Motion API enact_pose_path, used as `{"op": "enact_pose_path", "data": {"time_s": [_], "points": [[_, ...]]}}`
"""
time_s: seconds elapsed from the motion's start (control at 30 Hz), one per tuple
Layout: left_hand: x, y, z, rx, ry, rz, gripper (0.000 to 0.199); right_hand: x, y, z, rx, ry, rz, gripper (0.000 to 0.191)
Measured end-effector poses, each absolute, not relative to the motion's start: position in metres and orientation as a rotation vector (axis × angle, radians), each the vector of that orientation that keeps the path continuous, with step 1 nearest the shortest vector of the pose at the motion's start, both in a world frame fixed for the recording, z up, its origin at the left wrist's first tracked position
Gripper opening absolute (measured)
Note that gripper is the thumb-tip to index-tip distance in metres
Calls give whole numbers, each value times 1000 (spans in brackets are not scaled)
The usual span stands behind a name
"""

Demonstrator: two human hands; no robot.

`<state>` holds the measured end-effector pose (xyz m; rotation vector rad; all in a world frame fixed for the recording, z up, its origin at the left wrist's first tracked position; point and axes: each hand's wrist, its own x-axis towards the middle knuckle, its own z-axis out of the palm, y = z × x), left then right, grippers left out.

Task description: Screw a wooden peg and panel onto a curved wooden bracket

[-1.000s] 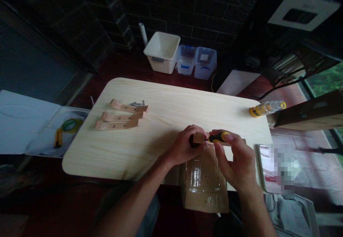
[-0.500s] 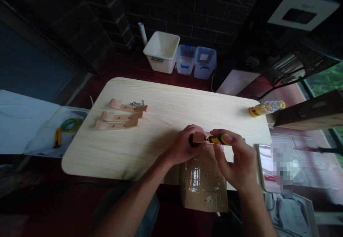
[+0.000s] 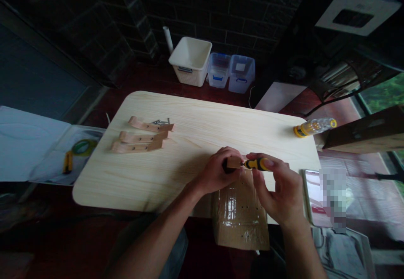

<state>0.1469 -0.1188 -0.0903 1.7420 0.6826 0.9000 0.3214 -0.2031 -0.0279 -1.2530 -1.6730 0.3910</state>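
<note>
My left hand [image 3: 217,170] is closed round a small wooden piece [image 3: 234,163] above the front part of the table. From the right, my right hand [image 3: 277,182] grips a yellow and black screwdriver [image 3: 257,164], its tip against the wooden piece. Below both hands lies a taped cardboard piece [image 3: 241,216] with small holes, jutting past the table's front edge. Three curved wooden pieces, the middle one [image 3: 142,137] among them, rest at the table's left, beside several metal screws [image 3: 161,122].
A clear bottle-shaped case with yellow ends [image 3: 315,126] lies at the table's [image 3: 221,119] right edge. A phone [image 3: 315,199] is at the right. Behind the table stand a white basket [image 3: 191,75] and two clear bins [image 3: 241,83]. A yellow cutter [image 3: 67,162] lies at the left.
The fingers of my right hand have shifted very slightly on the screwdriver. Both hands otherwise stay in place.
</note>
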Motion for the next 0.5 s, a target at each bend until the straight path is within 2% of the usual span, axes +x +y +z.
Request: {"op": "enact_pose_path", "data": {"time_s": [0.2,0.5], "points": [[147,-119,-90,1726,688,894,18,322,-202,-27,-1287,-1678,340,44],[147,-119,-90,1731,694,899,18,321,-203,-28,-1244,-1708,341,51]]}}
